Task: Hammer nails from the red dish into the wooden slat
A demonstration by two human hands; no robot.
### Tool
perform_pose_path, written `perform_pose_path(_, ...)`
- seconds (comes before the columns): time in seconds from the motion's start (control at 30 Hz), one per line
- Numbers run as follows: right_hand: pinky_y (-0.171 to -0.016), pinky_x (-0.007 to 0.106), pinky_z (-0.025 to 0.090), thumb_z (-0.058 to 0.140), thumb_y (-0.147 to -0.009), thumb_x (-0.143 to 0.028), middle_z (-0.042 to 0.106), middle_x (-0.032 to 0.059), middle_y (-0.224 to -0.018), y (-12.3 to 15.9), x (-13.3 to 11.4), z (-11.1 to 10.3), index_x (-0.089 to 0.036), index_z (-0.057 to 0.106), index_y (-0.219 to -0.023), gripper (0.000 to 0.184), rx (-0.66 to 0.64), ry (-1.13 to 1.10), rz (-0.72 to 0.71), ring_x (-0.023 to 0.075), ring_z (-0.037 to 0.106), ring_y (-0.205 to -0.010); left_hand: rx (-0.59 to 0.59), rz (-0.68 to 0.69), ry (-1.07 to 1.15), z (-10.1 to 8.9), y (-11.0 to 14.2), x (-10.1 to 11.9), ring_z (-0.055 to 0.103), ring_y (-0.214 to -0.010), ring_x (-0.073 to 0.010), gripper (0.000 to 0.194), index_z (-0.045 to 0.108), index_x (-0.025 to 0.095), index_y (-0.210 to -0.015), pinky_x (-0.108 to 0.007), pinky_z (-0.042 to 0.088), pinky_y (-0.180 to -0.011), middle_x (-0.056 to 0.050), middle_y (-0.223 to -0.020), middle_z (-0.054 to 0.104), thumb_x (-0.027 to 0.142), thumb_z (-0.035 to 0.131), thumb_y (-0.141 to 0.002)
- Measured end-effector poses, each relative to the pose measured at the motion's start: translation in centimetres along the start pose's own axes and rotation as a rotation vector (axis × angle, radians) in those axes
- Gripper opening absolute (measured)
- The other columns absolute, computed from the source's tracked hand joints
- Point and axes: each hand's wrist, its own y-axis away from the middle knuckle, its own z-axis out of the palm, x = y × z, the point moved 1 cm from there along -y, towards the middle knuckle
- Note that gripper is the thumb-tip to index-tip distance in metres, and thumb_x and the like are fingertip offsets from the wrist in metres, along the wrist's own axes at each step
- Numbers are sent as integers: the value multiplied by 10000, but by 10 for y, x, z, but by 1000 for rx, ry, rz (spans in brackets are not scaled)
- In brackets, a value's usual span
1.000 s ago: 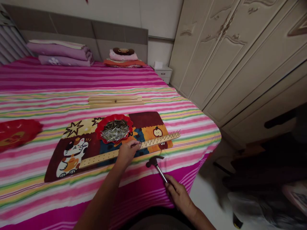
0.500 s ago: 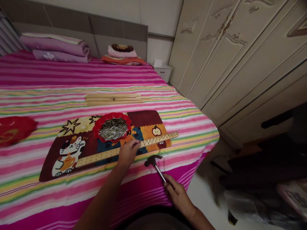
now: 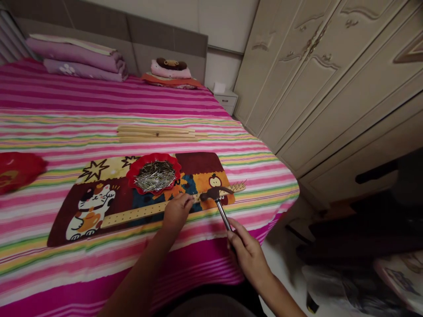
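Note:
My right hand (image 3: 247,250) is wrapped round the handle of a claw hammer (image 3: 222,211). The hammer's dark head hangs over the right half of a pale wooden strip (image 3: 135,214), hiding part of it. At the strip's middle, my left hand (image 3: 177,213) is closed in a pinch on a thin nail, mostly hidden by the fingertips. Small holes dot the strip to the left of that hand, while slanting nails stick up along its right end. Just behind, a red scalloped bowl (image 3: 131,179) holds a heap of loose nails (image 3: 155,177).
Under the strip and bowl lies a patterned mat (image 3: 198,161) with a cat picture, on a striped bedspread (image 3: 82,273). More wooden strips (image 3: 155,134) lie farther back. A red dish (image 3: 20,169) is at the left edge. The bed's edge drops off at right, towards a wardrobe (image 3: 297,83).
The hammer has risen and moved forward, from in front of the strip to over it, close to my left fingertips. My left hand keeps its pinch at nearly the same spot.

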Motion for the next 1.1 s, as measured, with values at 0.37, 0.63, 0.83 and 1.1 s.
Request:
perform_pose_path(0.37,-813,297,534,389,-922,-252,708,98,-1049,-20,-27,-1,-164,501,-1312,415,-161,400,-318,203,677,-934,-60,5,-146,-1,2,3,554,-752,-145,175,612,193,-731,-254,380,-677,-22,-764,602,179,462,-820)
perform_pose_path(0.63,-878,292,517,449,-907,-390,698,67,-1110,11,6,-8,-202,553,-1281,432,-157,261,-162,214,657,-1018,-15,-10,-29,4,3,1,578,-779,-138,131,649,198,-792,-249,419,-713,-27,-817,637,188,519,-800)
perform_pose_path(0.83,-945,319,463,468,-877,-451,691,86,-1123,16,71,5,-200,604,-1231,455,-232,187,-40,238,605,-1103,71,-4,15,-20,1,-6,583,-715,-120,173,663,209,-867,-233,453,-688,-14,-817,651,179,517,-780)
perform_pose_path(1.1,-627,282,531,503,-825,-508,661,20,-625,14,91,12,-187,663,-1141,478,-93,101,43,207,641,-679,35,-249,-640,-103,-35,-29,614,-863,-254,253,694,169,-840,-342,452,-764,-123,-905,669,232,455,-786)
